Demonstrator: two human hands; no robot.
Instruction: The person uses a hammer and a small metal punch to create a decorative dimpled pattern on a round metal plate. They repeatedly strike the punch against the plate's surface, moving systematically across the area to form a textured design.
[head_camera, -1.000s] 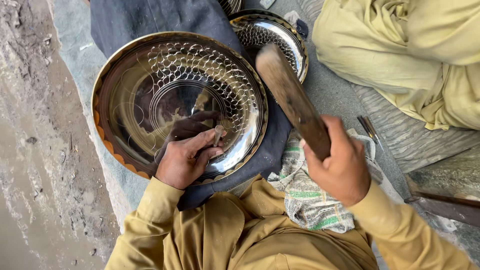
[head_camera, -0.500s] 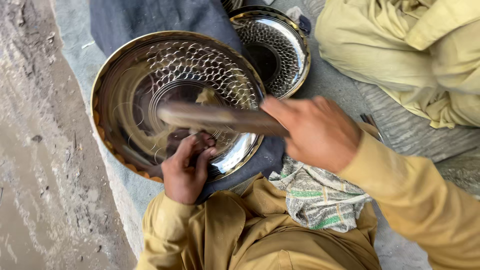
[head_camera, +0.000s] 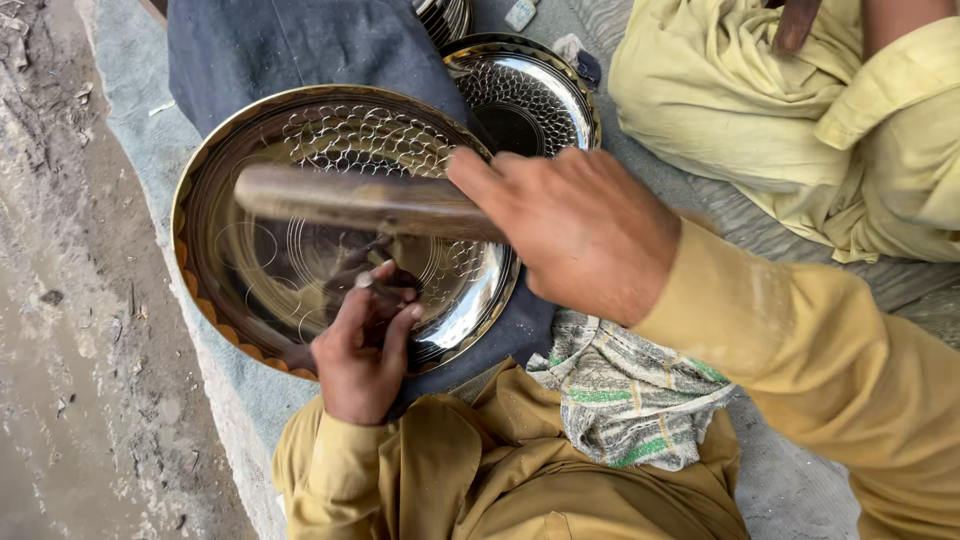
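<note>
A wooden mallet (head_camera: 365, 203) is gripped tight in the right hand (head_camera: 580, 240), long axis lying left-right, head just above a small punch (head_camera: 368, 283) pinched upright by the left hand (head_camera: 362, 352) on the patterned metal tray (head_camera: 240, 150) resting on dark cloth (head_camera: 290, 45).

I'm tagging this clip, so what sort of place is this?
Probably a floor-level metal craft workshop. A patterned metal tray lies on dark cloth on the ground, the right hand holds a wooden mallet over it, and a second tray lies nearby.
</note>
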